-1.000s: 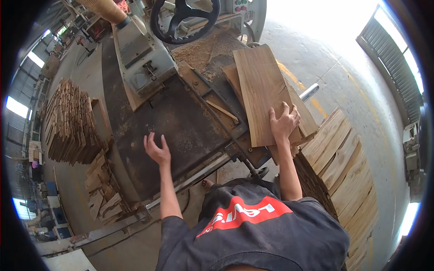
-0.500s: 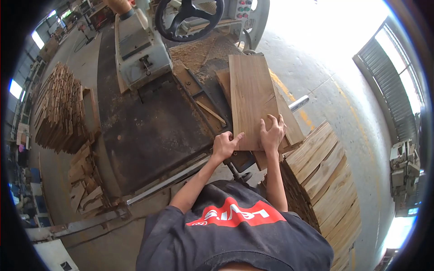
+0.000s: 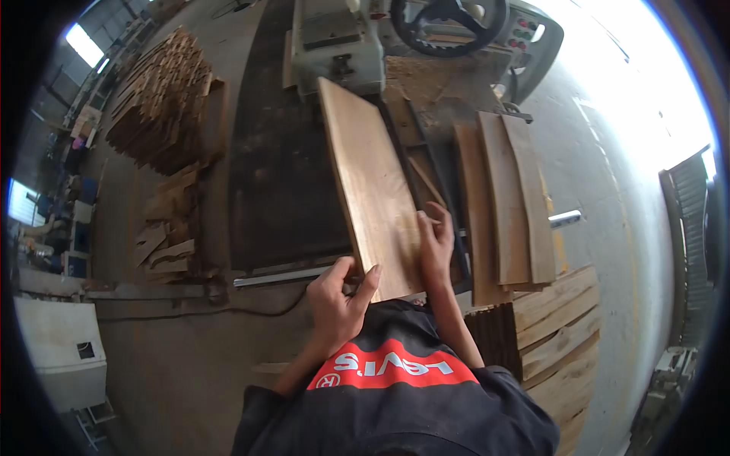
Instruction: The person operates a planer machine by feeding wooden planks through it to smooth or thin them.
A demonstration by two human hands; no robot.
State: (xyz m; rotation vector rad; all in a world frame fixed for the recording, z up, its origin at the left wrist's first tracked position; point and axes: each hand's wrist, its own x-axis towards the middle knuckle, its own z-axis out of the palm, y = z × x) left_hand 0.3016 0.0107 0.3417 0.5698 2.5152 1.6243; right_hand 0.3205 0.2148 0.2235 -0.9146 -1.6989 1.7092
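Observation:
A long wooden board (image 3: 370, 190) is lifted and tilted above the dark machine table (image 3: 277, 182), its far end near the grey machine head. My left hand (image 3: 342, 296) grips the board's near left corner, thumb on the upper face. At the board's right edge, close to its near end, my right hand (image 3: 436, 247) holds on with its fingers bent over the edge. To the right of it lie several other boards (image 3: 502, 197) side by side.
A black handwheel (image 3: 449, 23) and a control panel (image 3: 525, 34) are at the top. Stacked wood (image 3: 163, 99) stands at the left, with offcuts (image 3: 171, 228) below. A pallet of planks (image 3: 559, 342) is at the lower right.
The board has been raised off the other boards and moved left over the machine table, tilting on the way. Both hands moved with it. The camera view has turned.

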